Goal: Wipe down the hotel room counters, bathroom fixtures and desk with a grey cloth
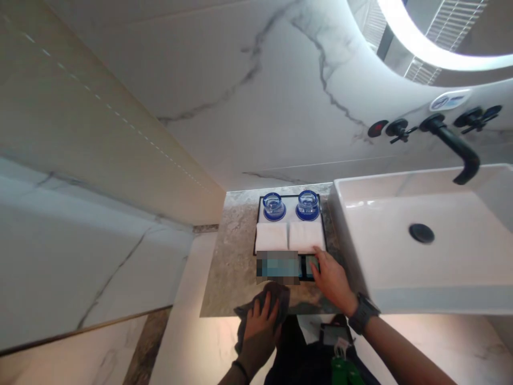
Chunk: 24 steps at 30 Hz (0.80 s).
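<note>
My left hand lies over a dark grey cloth at the counter's front edge, its fingers curled on the bunched fabric. My right hand is at the right end of a narrow black-edged box, thumb on its top and fingertips by the tray corner. A blurred patch hides most of that box. Just behind it, a black-rimmed tray holds two folded white towels side by side. Two upturned glasses stand on blue round coasters at the tray's back.
A white rectangular basin stands right of the tray, under a black wall spout with two handles. The grey stone counter meets a marbled wall behind and a beige panel at left. A lit round mirror is above.
</note>
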Each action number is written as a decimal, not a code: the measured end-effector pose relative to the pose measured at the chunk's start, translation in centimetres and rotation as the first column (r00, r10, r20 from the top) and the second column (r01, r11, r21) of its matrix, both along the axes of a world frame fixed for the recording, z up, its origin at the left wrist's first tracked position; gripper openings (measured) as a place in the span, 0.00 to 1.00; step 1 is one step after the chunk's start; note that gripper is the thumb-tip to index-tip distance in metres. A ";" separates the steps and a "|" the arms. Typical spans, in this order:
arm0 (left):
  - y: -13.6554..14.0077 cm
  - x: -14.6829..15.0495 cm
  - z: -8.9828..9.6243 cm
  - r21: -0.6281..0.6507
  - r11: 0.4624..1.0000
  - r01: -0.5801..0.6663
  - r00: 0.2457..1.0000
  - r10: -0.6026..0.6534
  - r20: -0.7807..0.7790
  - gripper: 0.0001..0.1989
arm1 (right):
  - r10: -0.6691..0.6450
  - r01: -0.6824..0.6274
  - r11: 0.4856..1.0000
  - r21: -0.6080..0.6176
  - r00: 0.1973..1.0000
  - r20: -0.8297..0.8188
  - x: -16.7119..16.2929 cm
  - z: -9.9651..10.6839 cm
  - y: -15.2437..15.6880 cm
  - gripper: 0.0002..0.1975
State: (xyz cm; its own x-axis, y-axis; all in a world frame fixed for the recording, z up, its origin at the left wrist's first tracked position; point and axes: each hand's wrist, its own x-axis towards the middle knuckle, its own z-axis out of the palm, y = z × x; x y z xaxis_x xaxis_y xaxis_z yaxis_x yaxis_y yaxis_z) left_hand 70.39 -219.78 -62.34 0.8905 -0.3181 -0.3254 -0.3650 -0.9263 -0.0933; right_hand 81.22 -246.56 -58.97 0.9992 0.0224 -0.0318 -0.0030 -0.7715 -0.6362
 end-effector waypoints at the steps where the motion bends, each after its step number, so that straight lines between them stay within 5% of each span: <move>1: -1.9 -0.5 -0.3 -0.010 1.000 0.010 0.999 -0.010 -0.035 0.29 | 0.020 -0.020 1.000 0.018 1.000 0.004 0.3 0.2 -0.2 0.21; 8: -17.3 -1.8 -2.0 -0.263 0.936 0.236 0.932 -0.295 -0.213 0.27 | 0.062 -0.062 0.994 0.092 0.998 -0.001 -2.6 1.3 -3.2 0.23; 12: -19.4 -1.8 -2.3 -0.295 0.897 0.330 0.917 -0.379 -0.127 0.21 | 0.003 0.000 0.994 0.106 1.000 -0.022 -4.2 0.6 -4.1 0.27; 17: -10.8 -1.6 -1.1 -0.146 0.946 0.288 0.947 -0.305 -0.105 0.24 | -0.106 0.118 0.981 0.157 0.991 -0.081 -2.5 -1.3 -3.6 0.30; 24: 7.4 0.8 4.0 0.110 0.989 -0.104 0.983 0.119 -0.142 0.32 | -0.264 0.311 0.928 0.206 0.938 -0.226 1.3 -2.1 -1.5 0.30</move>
State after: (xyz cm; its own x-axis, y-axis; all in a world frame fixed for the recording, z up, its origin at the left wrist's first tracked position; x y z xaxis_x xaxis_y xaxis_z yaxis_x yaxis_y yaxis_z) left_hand 71.22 -212.41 -58.35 0.8580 -0.1784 -0.4817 -0.2771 -0.9503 -0.1416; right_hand 82.49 -248.08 -61.11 0.9390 -0.2344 -0.2516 -0.3414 -0.5472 -0.7642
